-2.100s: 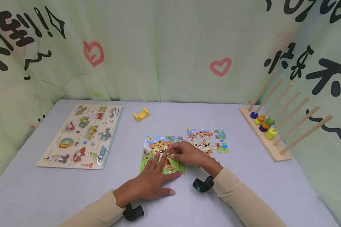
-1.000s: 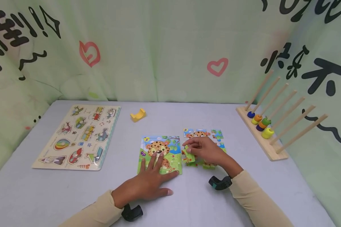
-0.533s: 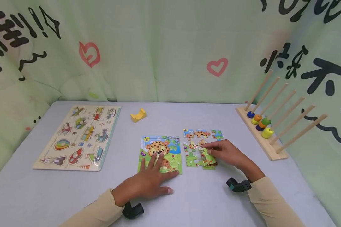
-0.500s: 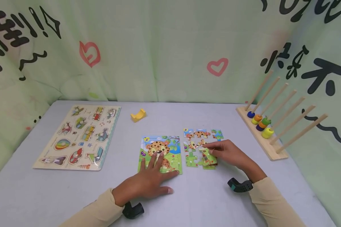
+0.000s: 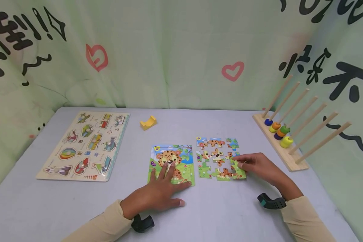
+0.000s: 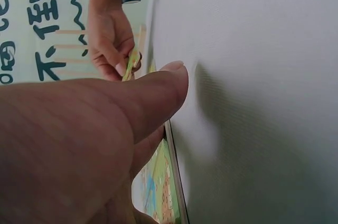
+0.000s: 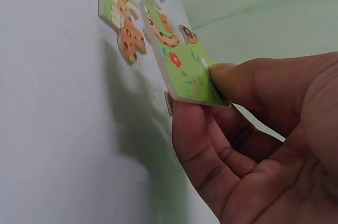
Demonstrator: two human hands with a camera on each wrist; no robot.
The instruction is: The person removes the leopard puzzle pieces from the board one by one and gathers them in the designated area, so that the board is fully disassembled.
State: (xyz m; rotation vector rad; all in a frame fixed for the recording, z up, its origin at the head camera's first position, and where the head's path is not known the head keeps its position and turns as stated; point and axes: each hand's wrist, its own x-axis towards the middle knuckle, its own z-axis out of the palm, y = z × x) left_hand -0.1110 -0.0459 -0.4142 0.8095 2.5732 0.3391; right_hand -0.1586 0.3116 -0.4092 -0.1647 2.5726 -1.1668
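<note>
My right hand [image 5: 261, 168] pinches a green jigsaw piece [image 7: 185, 71] with printed flowers between thumb and fingers. In the head view this piece is at the lower right corner of several loose jigsaw pieces [image 5: 217, 143] laid out in rows. The right wrist view shows it tilted and raised off the cloth, close to a spotted piece [image 7: 129, 39]. My left hand [image 5: 157, 193] lies spread, its fingertips resting on the leopard picture board [image 5: 169, 156]. From the left wrist my thumb [image 6: 158, 94] hides most of that board.
At the left lies a wooden shape puzzle board [image 5: 84, 148] wrapped in clear film. A yellow curved block [image 5: 148, 123] sits at the back. On the right stands a peg rack [image 5: 281, 144] with coloured beads. A printed curtain [image 5: 169, 53] hangs behind the table.
My right hand has moved from the picture board across to the right with the green jigsaw piece, now at the lower right of the laid-out pieces. My left hand has stayed put.
</note>
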